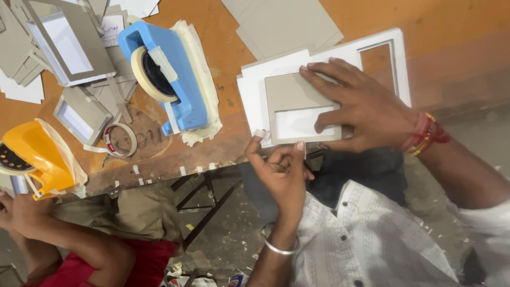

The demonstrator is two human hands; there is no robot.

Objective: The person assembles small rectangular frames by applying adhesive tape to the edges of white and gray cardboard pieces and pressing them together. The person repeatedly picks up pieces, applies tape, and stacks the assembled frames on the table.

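A grey cardboard frame (289, 98) with a rectangular window lies on a stack of white card sheets (249, 87) at the near edge of the wooden table (218, 45). My right hand (361, 106) lies flat on the frame with fingers spread, pressing it down; red threads circle that wrist. My left hand (281, 170), with a silver bangle on its wrist, is raised just below the frame's lower left corner. A small piece of masking tape (260, 134) sits on its index fingertip, touching that corner.
A blue tape dispenser (180, 79) with a masking tape roll stands left of the stack. A loose tape roll (121, 140), more grey frames (69, 42) and a yellow dispenser (37, 157) lie further left. Another person's hand (18, 210) is at the bottom left.
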